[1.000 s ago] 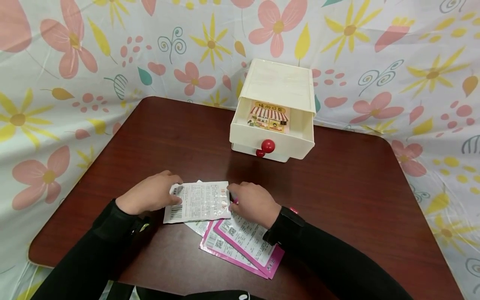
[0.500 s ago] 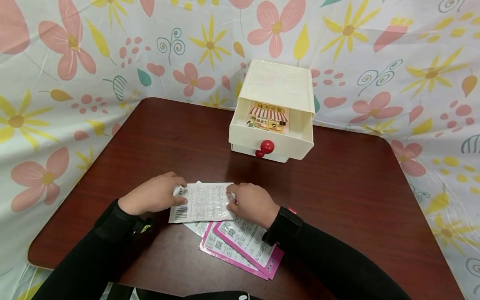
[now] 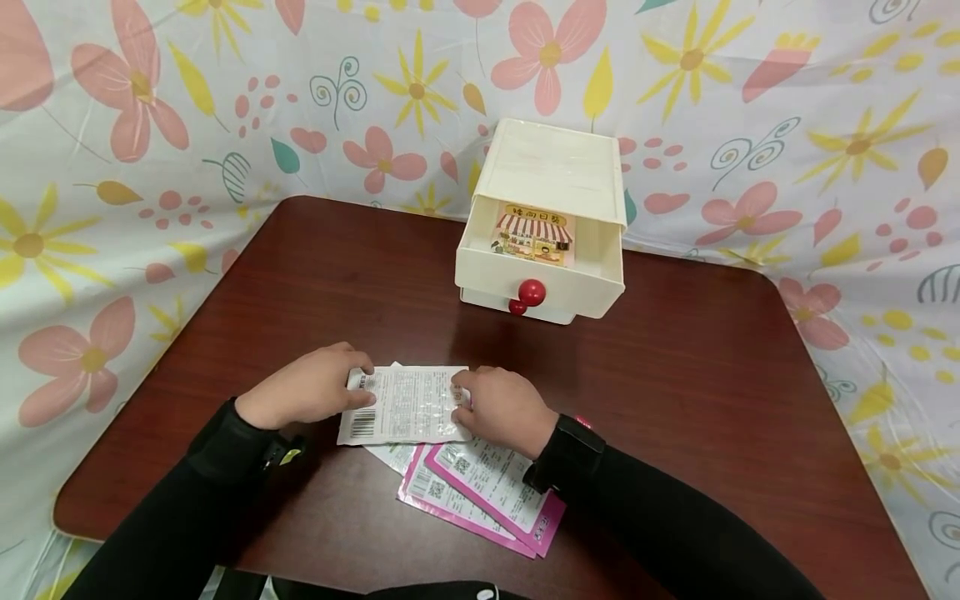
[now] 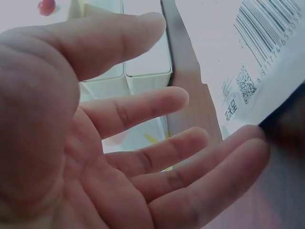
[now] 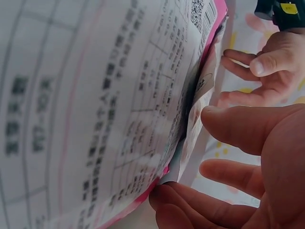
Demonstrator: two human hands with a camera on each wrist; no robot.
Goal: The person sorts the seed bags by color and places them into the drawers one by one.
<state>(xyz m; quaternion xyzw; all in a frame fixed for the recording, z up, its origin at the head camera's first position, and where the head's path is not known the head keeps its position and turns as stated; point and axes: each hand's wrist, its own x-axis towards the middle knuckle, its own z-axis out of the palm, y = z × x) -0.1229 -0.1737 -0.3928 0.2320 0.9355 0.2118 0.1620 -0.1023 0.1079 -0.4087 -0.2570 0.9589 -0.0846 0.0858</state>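
A silvery-white flat packet (image 3: 416, 404) with fine print and a barcode lies printed side up over several other packets. My left hand (image 3: 307, 387) touches its left end, thumb and fingers spread apart; the left wrist view shows these fingers (image 4: 176, 181) nearly straight at the packet's edge. At the opposite end, my right hand (image 3: 510, 408) rests with thumb and fingertips against the packet's edge. Two pink-edged packets (image 3: 491, 479) fan out below, partly overlapping. Between them and the top packet shows a corner of a whitish packet (image 3: 393, 456), mostly hidden.
A cream drawer box (image 3: 551, 171) stands at the back of the brown table (image 3: 697, 400). Its upper drawer (image 3: 498, 271), with a red knob (image 3: 532, 292), is pulled out and holds a colourful shop-picture card (image 3: 534, 234). A flowered cloth (image 3: 300, 92) hangs behind.
The top packet has slid slightly right, its right end now further under my right hand. My left hand has moved a little right with it. The last half second shows almost no motion.
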